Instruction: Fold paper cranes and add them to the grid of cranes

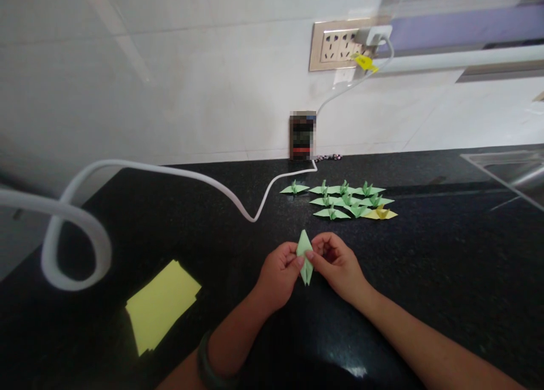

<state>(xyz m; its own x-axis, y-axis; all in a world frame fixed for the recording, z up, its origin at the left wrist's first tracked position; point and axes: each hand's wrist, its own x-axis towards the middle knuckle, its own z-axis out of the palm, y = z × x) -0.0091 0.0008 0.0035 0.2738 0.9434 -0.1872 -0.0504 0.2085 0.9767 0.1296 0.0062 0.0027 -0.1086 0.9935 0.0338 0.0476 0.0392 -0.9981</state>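
A pale green folded paper [304, 244], shaped like a narrow diamond with a split lower end, is held upright between both hands above the dark counter. My left hand [278, 274] pinches its left edge, thumb on the front face. From the other side my right hand [340, 265] grips it, with the thumb pressed on its middle and the fingers curled behind. Beyond the hands stand several green paper cranes [347, 199] in rows, with one yellow paper crane [382, 212] at the near right end.
A stack of yellow paper sheets [164, 308] lies at the left. A white cable [204, 178] loops across the black counter [238, 333] towards a pixelated phone-like object [302, 136] leaning on the wall. Above is a socket panel [335, 45]; a sink edge [505, 177] shows at right.
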